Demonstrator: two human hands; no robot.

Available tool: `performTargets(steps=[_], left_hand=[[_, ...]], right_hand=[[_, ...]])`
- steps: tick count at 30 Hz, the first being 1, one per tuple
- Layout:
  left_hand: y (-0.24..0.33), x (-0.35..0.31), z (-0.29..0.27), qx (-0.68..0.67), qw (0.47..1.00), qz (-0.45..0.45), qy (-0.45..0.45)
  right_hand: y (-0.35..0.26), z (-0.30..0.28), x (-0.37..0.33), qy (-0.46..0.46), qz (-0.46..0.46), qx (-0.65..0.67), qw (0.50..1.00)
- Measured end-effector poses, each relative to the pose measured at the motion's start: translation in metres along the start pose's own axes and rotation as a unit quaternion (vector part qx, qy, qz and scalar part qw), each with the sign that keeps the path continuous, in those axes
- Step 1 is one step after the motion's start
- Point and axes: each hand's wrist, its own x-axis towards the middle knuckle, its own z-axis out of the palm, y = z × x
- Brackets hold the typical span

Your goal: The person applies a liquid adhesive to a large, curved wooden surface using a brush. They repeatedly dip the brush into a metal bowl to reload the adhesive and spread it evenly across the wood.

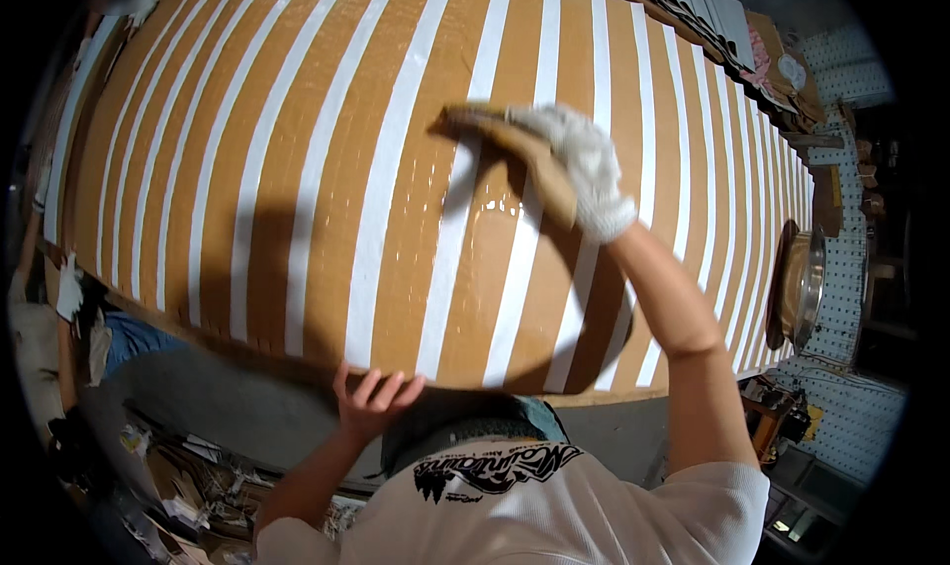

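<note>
A wide board (336, 120) lies before me, its brown surface crossed by many white stripes. My right hand (584, 159), in a white knitted glove, is closed on a flat, bent brown piece (539, 164) that looks like cardboard. The piece is over the middle of the board; whether its whole edge touches the surface I cannot tell. Wet, shiny drops (500, 207) glisten on the brown strip beside it. My bare left hand (378, 399) rests on the board's near edge with its fingers apart, holding nothing.
A round metal basin (813, 283) with brown content stands at the board's right end. Another person's gloved hand (69, 288) is at the left edge, and one more glove (144, 1) shows at the far left. Scraps (198, 496) litter the lower left. Stacked sheets (703, 16) lie beyond the board.
</note>
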Motion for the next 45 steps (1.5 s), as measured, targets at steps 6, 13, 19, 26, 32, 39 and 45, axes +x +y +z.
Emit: performTargets(steps=[6,13,19,26,32,39,45], left_hand=[[0.002,-0.002,0.003,-0.002,1.0,-0.012,0.028],[-0.001,0.005,-0.008,-0.037,0.999,-0.002,-0.001],[0.0,-0.001,-0.018,-0.064,0.997,-0.018,-0.035],[-0.002,0.002,-0.02,-0.06,0.998,-0.01,-0.03],[-0.001,0.003,-0.023,-0.056,0.997,0.001,-0.054],[0.012,0.001,-0.024,-0.065,0.996,-0.043,-0.054],[0.046,0.023,-0.034,-0.095,0.993,-0.037,-0.06]], right_hand=[[-0.13,-0.068,-0.129,-0.14,-0.025,0.106,0.984],[-0.106,-0.055,-0.118,-0.04,0.032,0.124,0.991],[-0.182,-0.065,-0.177,-0.118,0.03,0.004,0.993],[-0.117,-0.083,-0.15,-0.292,0.172,0.006,0.941],[-0.044,-0.066,-0.149,-0.035,0.248,-0.039,0.967],[-0.141,-0.102,-0.235,-0.126,0.015,0.011,0.992],[-0.092,-0.109,-0.196,-0.203,0.186,0.099,0.956]])
